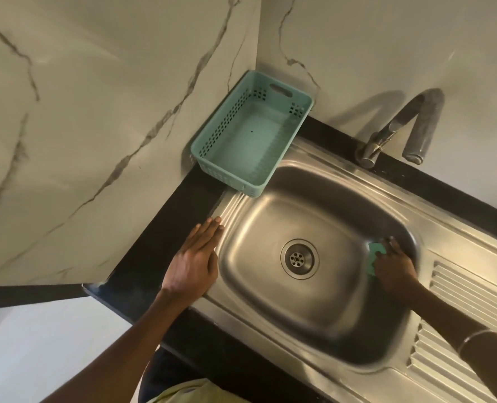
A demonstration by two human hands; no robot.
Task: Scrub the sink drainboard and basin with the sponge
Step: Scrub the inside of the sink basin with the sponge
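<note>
A stainless steel sink basin (270, 286) fills the middle, with a round drain (299, 258) in its floor. The ribbed drainboard (459, 309) runs off to the right. My right hand (392, 269) presses a green sponge (373, 254) against the basin's right inner wall, fingers curled over it; most of the sponge is hidden under the hand. My left hand (196, 257) lies flat with straight fingers on the sink's left rim, at the edge of the black counter.
An empty teal plastic basket (212, 141) sits on the counter corner, overhanging the basin's back-left rim. A chrome tap (387, 135) stands behind the basin. The black counter (166, 216) meets marble wall panels at left and back.
</note>
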